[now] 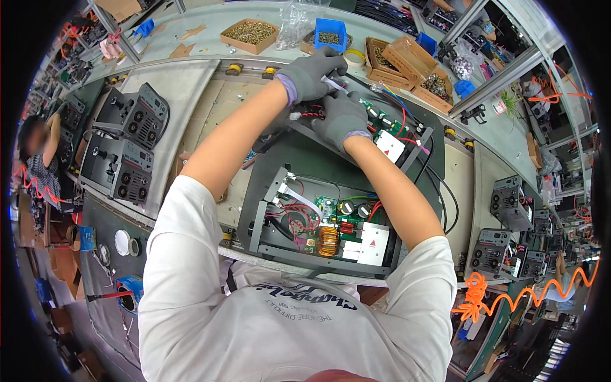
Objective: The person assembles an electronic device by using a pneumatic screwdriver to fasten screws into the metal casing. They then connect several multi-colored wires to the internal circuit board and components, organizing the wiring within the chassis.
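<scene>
Both my hands wear grey gloves and meet over the far open machine chassis [312,134]. A white flat cable [335,85] runs between them. My left hand [313,75] is closed at one end of that cable, its fingers curled. Close beside it, my right hand [345,117] has its fingers pressed together at the cable's other end; the exact grip is partly hidden. Under my hands the chassis holds a green circuit board [378,116], a white plate [390,146] and coloured wires. A second open chassis [258,226] lies nearer me, with a copper coil [328,241] and a white ribbon cable [300,199].
Finished-looking machines stand at left [130,169] and right [490,248]. Beyond the line are a screw box [249,34], a blue bin [331,33] and cardboard boxes [407,60]. Black cables [453,200] loop beside the chassis. An orange coiled hose [474,296] hangs at right. Another person [43,149] is far left.
</scene>
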`<state>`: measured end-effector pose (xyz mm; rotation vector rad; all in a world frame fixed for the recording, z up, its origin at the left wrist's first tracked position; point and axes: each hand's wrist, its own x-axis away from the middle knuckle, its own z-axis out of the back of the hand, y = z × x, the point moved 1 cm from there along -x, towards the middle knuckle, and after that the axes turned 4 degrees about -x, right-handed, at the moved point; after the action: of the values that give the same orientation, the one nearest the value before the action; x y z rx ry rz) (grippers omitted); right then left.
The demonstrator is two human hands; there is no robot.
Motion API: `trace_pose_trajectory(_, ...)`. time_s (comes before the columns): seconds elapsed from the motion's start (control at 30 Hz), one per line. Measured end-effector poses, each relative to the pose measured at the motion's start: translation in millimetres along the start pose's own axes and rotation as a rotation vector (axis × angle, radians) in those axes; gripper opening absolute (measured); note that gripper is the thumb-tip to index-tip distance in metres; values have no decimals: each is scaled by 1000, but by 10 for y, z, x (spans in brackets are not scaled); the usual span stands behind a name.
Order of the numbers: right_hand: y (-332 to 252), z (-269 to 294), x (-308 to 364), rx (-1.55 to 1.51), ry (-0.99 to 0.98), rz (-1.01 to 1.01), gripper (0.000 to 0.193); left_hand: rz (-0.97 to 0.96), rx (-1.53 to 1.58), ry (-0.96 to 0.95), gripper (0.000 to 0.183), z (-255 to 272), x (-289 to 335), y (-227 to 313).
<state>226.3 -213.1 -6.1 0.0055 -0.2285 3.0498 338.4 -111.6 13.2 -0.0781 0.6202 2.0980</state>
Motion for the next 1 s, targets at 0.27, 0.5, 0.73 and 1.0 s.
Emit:
trace_pose_trajectory(0.27,317,-88,-133,-325,-60,162,44,-112,205,55,47,-116,26,-275)
trace_pose_trajectory(0.5,518,-16,-53,-933,-239,433,30,-145,265,62,59,-102,16,-268)
trace_pose_trajectory(0.73,203,153,534,-253,-12,721,25,41,90,129,36,-196,47,-65)
trace_pose_trajectory(1.0,171,258,850,-558,-99,778,62,-26,781,108,66,-291,85,-237)
